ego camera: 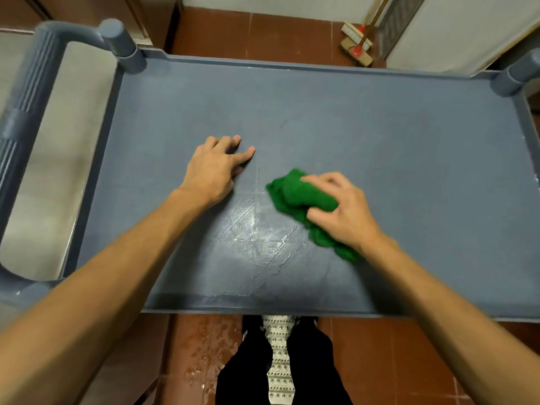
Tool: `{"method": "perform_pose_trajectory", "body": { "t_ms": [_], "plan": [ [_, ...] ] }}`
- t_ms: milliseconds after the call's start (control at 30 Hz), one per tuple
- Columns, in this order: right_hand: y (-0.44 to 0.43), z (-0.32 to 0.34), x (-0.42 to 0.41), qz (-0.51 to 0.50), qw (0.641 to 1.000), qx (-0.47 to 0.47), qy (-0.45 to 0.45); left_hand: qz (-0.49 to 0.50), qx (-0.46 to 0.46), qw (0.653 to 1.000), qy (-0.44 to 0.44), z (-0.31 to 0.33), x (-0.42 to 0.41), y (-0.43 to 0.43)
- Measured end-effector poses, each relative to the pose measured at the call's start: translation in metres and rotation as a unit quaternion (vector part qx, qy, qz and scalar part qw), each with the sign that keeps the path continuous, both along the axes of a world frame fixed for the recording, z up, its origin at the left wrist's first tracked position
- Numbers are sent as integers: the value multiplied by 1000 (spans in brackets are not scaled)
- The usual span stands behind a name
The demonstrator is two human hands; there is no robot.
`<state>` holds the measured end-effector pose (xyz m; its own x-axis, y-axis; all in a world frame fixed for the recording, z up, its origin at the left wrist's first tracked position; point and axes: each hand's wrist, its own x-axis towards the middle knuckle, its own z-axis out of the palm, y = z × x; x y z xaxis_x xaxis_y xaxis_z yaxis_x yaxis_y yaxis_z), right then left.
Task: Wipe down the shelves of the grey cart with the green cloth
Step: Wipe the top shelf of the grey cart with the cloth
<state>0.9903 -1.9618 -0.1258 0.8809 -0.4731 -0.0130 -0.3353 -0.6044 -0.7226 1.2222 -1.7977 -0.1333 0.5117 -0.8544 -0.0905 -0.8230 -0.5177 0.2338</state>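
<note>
Now we're mid-wipe on top shelf of grey cart, R hand fingers curled pinching bunched green cloth near centre, L hand fingers spread flat bracing; next prob sweep dry far/right areas.

The floor is made of reddish-brown square tiles, and near the bottom edge of the view a patch of them carries wet drops. At the far wall a wooden-handled brush with a red fitting leans in the corner, beside a grey ribbed panel. A white studded mat lies on the floor at the bottom centre.
</note>
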Motion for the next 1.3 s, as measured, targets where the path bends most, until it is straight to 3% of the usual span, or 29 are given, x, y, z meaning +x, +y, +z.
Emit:
{"method": "perform_pose_trajectory", "body": {
  "t_ms": [233, 433, 567, 700, 867, 1000, 1167, 1300],
  "plan": [
    [77, 11, -48, 231, 966, 98, 68, 4, 36, 999, 4, 11, -3, -1],
    [85, 25, -72, 223, 973, 10, 54, 63, 107, 992, 13, 26, -36, -19],
    [68, 41, -94, 151, 988, -15, 3, 54, 40, 998, 0, 35, -78, -36],
    [14, 53, -131, -25, 998, -29, -55, -2, 7, 1000, 30, 37, -110, -69],
    [-61, 51, -209, -233, 970, -60, -15, -64, -34, 996, 51, 39, -152, -117],
    [-80, 36, -272, -360, 929, -80, 35, -126, -43, 990, 56, 34, -194, -159],
    [-60, 21, -272, -352, 927, -57, 120, -165, -30, 985, 30, 17, -234, -205],
    [-58, 10, -249, -312, 930, -123, 152, -169, 7, 985, 14, -6, -250, -211]
  ]
}}
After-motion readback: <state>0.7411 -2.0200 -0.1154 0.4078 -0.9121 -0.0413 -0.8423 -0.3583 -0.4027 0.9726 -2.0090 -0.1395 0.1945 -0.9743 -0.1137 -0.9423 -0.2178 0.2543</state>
